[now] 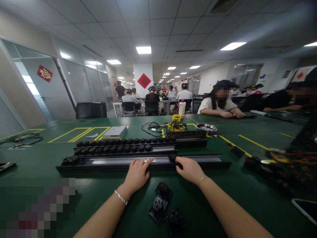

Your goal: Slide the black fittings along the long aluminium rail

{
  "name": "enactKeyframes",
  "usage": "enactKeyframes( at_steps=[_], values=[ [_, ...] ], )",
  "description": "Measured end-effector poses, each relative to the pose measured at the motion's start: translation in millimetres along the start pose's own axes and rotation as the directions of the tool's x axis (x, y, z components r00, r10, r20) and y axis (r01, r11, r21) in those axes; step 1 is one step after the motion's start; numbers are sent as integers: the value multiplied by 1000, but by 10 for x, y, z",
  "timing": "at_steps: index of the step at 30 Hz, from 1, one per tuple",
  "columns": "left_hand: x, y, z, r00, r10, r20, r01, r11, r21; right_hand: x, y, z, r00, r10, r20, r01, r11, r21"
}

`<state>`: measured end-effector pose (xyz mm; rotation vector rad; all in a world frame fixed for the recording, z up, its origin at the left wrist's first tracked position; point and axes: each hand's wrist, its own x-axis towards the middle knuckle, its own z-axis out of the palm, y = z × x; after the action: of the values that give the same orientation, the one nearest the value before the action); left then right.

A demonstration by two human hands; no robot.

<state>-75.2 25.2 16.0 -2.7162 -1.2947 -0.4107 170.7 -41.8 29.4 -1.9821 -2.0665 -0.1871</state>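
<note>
A long black rail (111,162) with a shiny metal channel lies across the table in front of me. My left hand (138,173) rests on its near edge, fingers stretched out over the channel and holding nothing. At the channel's right part, my right hand (189,169) has its thumb and fingers closed on a small black socket module (172,158), which sits in the rail. Two similar modules (70,160) are at the rail's left end. Between my forearms lie several loose black modules (158,205), some with metal pins showing.
Behind stand two more rails (111,149) lined with black modules. Farther back are a white box (114,132), a yellow holder (176,125) with black cables, and a metal dish (207,127). Wires and dark parts (267,170) lie right; a co-worker (219,102) sits across.
</note>
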Motion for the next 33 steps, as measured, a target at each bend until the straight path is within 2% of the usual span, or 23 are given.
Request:
enactKeyframes(
  at_steps=[8, 19, 33],
  values=[
    [0, 0, 13, 1000, 2, -4, -2, 1000, -9, -21, 44, -53, 998, 56, 11, -56, 998, -7],
    [1, -28, 53, 999, 25, -39, -25, 1000, -9, -36, 86, -82, 998, 59, 4, -59, 998, 33],
    [-1, -38, 67, 999, 29, -37, -30, 999, -12, -26, 238, 15, 991, 77, -110, -79, 997, -12]
  ],
)
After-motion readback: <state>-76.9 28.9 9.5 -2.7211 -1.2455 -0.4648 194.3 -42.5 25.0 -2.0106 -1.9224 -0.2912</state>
